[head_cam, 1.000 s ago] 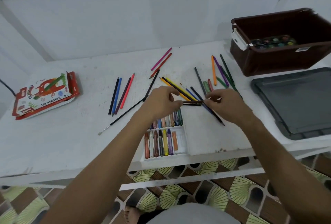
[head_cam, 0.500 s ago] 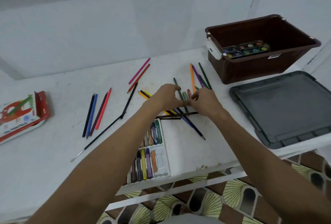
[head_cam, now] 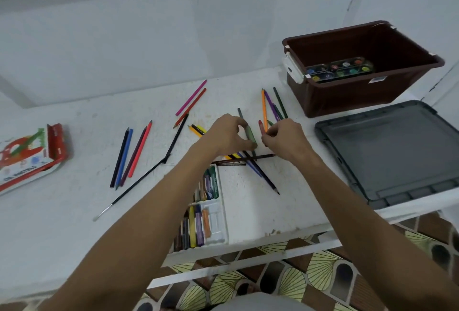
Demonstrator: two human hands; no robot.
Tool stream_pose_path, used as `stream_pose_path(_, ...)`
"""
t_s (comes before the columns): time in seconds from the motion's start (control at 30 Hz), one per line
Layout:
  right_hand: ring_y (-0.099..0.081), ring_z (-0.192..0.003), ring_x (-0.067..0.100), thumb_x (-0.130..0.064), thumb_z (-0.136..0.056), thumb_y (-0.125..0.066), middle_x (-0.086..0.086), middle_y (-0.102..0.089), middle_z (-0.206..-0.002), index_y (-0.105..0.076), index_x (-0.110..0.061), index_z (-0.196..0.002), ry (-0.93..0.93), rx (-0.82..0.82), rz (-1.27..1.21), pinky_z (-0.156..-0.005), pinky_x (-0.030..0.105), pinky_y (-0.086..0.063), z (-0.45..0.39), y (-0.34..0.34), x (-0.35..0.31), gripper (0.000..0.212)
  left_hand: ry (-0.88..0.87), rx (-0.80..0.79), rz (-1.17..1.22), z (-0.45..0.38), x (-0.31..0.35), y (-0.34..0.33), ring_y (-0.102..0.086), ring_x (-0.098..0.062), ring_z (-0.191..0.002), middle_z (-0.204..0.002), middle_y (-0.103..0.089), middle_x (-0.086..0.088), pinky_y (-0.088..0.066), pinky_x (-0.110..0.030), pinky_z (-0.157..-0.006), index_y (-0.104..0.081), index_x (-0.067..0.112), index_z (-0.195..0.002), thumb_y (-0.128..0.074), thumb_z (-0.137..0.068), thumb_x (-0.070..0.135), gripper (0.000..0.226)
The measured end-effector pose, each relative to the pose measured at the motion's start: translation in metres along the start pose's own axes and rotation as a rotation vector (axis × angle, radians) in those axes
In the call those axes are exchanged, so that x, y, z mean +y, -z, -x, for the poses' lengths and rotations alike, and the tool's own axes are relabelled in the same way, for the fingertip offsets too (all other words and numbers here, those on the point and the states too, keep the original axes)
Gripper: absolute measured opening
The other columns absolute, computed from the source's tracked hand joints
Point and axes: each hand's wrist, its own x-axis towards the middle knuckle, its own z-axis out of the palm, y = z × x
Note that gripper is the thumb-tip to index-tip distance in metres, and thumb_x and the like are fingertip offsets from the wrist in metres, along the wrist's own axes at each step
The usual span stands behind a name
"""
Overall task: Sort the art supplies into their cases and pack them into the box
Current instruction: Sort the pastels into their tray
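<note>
Spanning most of the view, a white table [head_cam: 74,223] stands against a pale wall [head_cam: 149,37], and below its front edge shows a floor [head_cam: 293,283] tiled with brown and cream fan shapes. At the table's right end lies a dark grey lid [head_cam: 392,151], flat, and just behind it stands a brown box [head_cam: 360,97] with a paint set [head_cam: 339,68] inside. At the left edge rests a red and white crayon case [head_cam: 32,159], well apart from everything else. Near the front edge sits a white tray [head_cam: 216,223] with crayons lined up in its slots, partly hidden under the left forearm. The left hand [head_cam: 228,136] hovers over the middle of the table, thumb and fingers curled round a green crayon [head_cam: 250,134]. Just beside it the right hand [head_cam: 285,139] pinches a red crayon [head_cam: 260,125] at its fingertips. Under both hands lies a crossed heap of pencils [head_cam: 260,174]. Behind the right hand is a small cluster of orange, purple and green pencils [head_cam: 269,104]. Left of the hands, a long black paintbrush [head_cam: 129,190] lies slanted, with four pencils [head_cam: 131,154] side by side beyond it and a pink and a red pencil [head_cam: 191,102] further back.
</note>
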Motion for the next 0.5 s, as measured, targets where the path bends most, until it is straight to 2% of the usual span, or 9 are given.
stream_pose_path(0.1, -0.062, -0.071, 0.009, -0.022, -0.086, -0.063, 0.004, -0.070, -0.084, -0.073, -0.008, -0.092, 0.077, -0.039, -0.060, -0.060, 0.014, -0.045, 0.033, 0.003, -0.012, 0.018, -0.016, 0.039, 0.016, 0.041, -0.012, 0.013, -0.053, -0.013, -0.089, -0.108, -0.056, -0.002, -0.038, -0.022, -0.070, -0.058, 0.018, -0.125, -0.077, -0.071, 0.050, 0.065)
stream_pose_path(0.2, -0.058, -0.061, 0.000, -0.027, -0.085, -0.065, -0.003, -0.069, -0.076, -0.074, -0.015, -0.086, 0.143, -0.148, -0.135, -0.050, 0.005, -0.038, 0.072, -0.006, -0.024, 0.015, 0.007, 0.029, 0.018, 0.086, -0.032, 0.016, -0.056, -0.012, -0.088, -0.104, -0.055, 0.003, -0.041, -0.022, -0.068, -0.063, 0.023, -0.114, -0.077, -0.069, 0.052, 0.056)
stream_pose_path(0.27, -0.058, -0.061, -0.002, -0.029, -0.086, -0.065, -0.007, -0.069, -0.074, -0.074, -0.018, -0.085, 0.164, -0.230, -0.158, -0.051, 0.003, -0.039, 0.097, -0.019, -0.029, 0.015, 0.021, 0.032, 0.011, 0.115, -0.046, 0.014, -0.054, -0.009, -0.085, -0.103, -0.054, 0.003, -0.044, -0.023, -0.070, -0.063, 0.025, -0.112, -0.076, -0.067, 0.055, 0.056)
stream_pose_path(0.4, -0.059, -0.067, -0.004, -0.033, -0.086, -0.063, -0.010, -0.069, -0.078, -0.075, -0.019, -0.089, 0.190, -0.277, -0.137, -0.057, 0.003, -0.041, 0.131, -0.040, -0.030, 0.019, -0.003, 0.020, 0.015, 0.154, -0.064, 0.002, -0.048, -0.005, -0.087, -0.100, -0.049, 0.007, -0.039, -0.020, -0.073, -0.061, 0.027, -0.118, -0.077, -0.067, 0.053, 0.060)
stream_pose_path(0.5, -0.059, -0.066, -0.002, -0.031, -0.086, -0.064, -0.008, -0.069, -0.079, -0.075, -0.017, -0.093, 0.178, -0.266, -0.136, -0.056, 0.004, -0.041, 0.148, -0.049, -0.033, 0.019, -0.019, 0.001, 0.022, 0.168, -0.073, -0.010, -0.050, -0.007, -0.092, -0.106, -0.048, 0.008, -0.046, -0.022, -0.078, -0.059, 0.027, -0.123, -0.078, -0.064, 0.055, 0.069)
